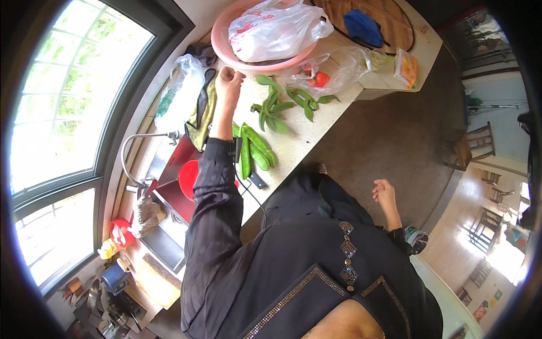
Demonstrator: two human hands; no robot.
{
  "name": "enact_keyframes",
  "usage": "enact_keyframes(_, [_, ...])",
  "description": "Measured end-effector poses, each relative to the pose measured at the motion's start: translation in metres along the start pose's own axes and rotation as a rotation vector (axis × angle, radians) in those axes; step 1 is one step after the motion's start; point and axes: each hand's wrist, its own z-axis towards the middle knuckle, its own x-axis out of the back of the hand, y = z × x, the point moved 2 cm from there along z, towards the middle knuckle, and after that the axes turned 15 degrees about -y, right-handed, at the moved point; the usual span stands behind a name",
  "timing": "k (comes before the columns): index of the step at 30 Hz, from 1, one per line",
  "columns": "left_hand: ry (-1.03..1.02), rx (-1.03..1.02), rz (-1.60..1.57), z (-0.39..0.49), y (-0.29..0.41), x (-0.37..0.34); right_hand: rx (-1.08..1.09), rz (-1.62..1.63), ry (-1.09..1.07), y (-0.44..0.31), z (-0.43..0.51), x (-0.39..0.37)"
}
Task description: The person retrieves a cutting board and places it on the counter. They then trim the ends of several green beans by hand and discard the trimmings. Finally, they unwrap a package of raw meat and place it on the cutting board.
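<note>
My left hand (pixel 229 78) is raised over the counter beside the pink basket, its fingers curled inward; whether anything small is between them is hidden. Below that wrist, large flat green bean pods (pixel 256 150) lie in a bunch on the speckled countertop (pixel 292 146). A loose cluster of smaller green pods or leaves (pixel 271 108) is to the right of the hand, with another small green bunch (pixel 305 101) beside it. My right hand (pixel 384 195) hangs by my side above the floor, fingers loosely bent and nothing visible in it.
A pink plastic basket (pixel 217 40) bears a white plastic bag (pixel 275 31). Red tomatoes (pixel 318 79) are in clear plastic. A small black device (pixel 257 180) with a cable lies near the counter's edge. Left are a sink with a red basin (pixel 186 180) and a curved faucet (pixel 123 153).
</note>
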Motion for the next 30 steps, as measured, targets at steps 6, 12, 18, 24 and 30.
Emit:
enact_keyframes(6, [0.013,0.177,0.321,-0.011,-0.031,0.02,0.179,-0.043,-0.182,-0.11,0.015,-0.056])
enact_keyframes(12, [-0.186,-0.122,0.631,-0.016,-0.04,-0.076,0.209,-0.122,-0.292,-0.163,0.008,-0.094])
enact_keyframes(18, [-0.346,-0.21,1.029,0.003,-0.041,-0.117,0.19,-0.136,-0.269,-0.157,-0.012,-0.095])
enact_keyframes(24, [-0.256,-0.316,0.76,-0.009,-0.015,-0.087,0.204,0.014,-0.176,-0.139,-0.027,-0.084])
enact_keyframes(30, [-0.468,0.061,-0.287,-0.065,0.051,-0.082,0.428,0.162,-0.313,-0.184,-0.029,-0.099])
